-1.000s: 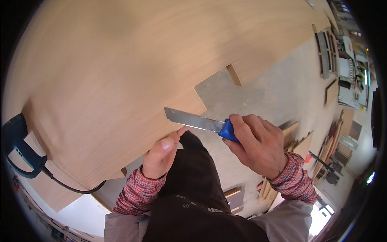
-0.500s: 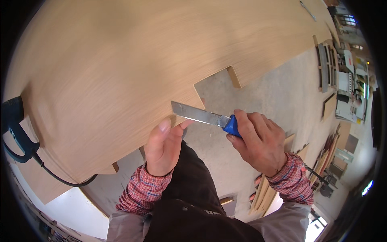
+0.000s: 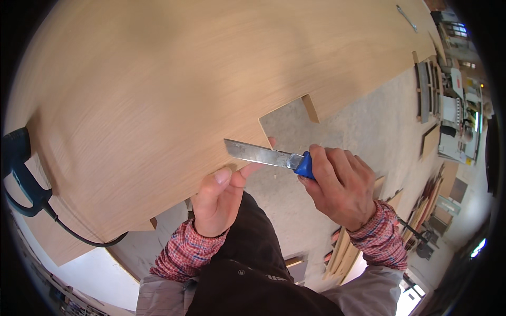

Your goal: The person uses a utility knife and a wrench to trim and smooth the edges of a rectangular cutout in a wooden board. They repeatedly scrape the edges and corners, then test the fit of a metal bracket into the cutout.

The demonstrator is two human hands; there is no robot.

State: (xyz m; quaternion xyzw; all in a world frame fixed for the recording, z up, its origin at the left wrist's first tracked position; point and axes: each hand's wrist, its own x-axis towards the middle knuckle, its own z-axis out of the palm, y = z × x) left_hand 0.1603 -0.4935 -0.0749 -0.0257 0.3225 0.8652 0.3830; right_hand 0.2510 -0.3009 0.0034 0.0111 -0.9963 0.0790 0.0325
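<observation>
A large wood-grained board (image 3: 132,100) spreads out in front of me, with a squared notch cut into its near edge. My right hand (image 3: 342,184) grips the blue handle of a knife (image 3: 258,154). Its long, flat steel blade has a slanted tip pointing left and lies over the board's edge just beside the notch. Around the edge, left of the notch, is my left hand (image 3: 216,205): its thumb is at the upper side, and its fingers reach underneath. One fingertip shows through the notch; the other fingers are partly hidden by the board.
A dark corded power tool (image 3: 25,176) with a loop handle lies at the board's left end, its black cable hanging over the near edge. A small wrench (image 3: 407,19) rests at the far right. Stacked timber strips (image 3: 350,258) and machines stand on the right.
The board's edge and notch sit slightly lower and farther right in view. Both hands keep their holds, and the blade stays by the notch with its tip slightly lower.
</observation>
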